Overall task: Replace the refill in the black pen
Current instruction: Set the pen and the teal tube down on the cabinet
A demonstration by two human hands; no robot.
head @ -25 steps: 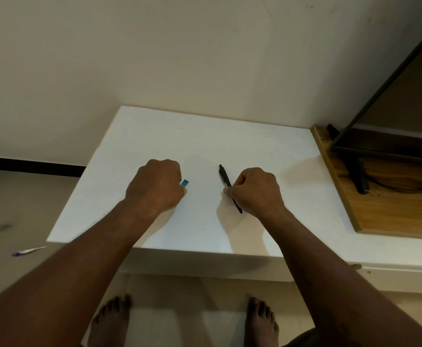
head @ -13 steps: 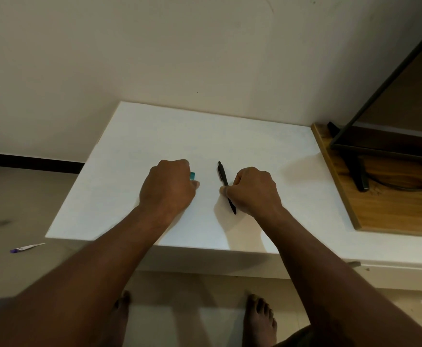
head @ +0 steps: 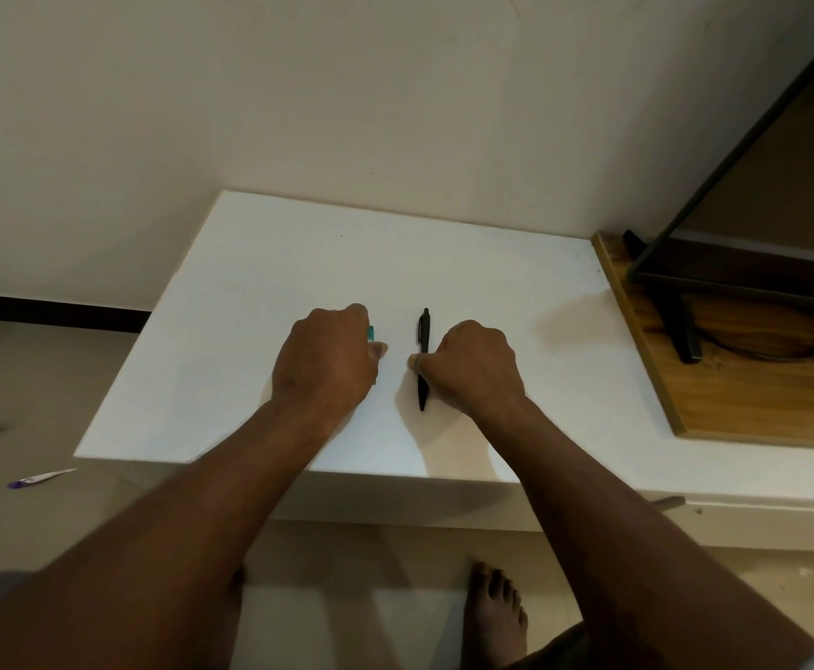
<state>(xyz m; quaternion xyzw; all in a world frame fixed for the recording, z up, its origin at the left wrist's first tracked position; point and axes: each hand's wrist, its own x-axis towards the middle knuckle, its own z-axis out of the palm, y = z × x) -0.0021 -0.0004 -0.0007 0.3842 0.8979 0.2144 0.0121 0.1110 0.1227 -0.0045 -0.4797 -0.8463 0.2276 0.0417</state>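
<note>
Your right hand (head: pixel 472 367) is curled up and pinches the black pen (head: pixel 424 331). The pen lies flat on the white table (head: pixel 260 282), between your two fists. Your left hand (head: pixel 325 365) is curled round a teal thing (head: pixel 370 333), and most of it is hidden. Both hands sit near the table's front edge. If you open the pen here, small parts may roll off onto the floor (head: pixel 33 379).
</note>
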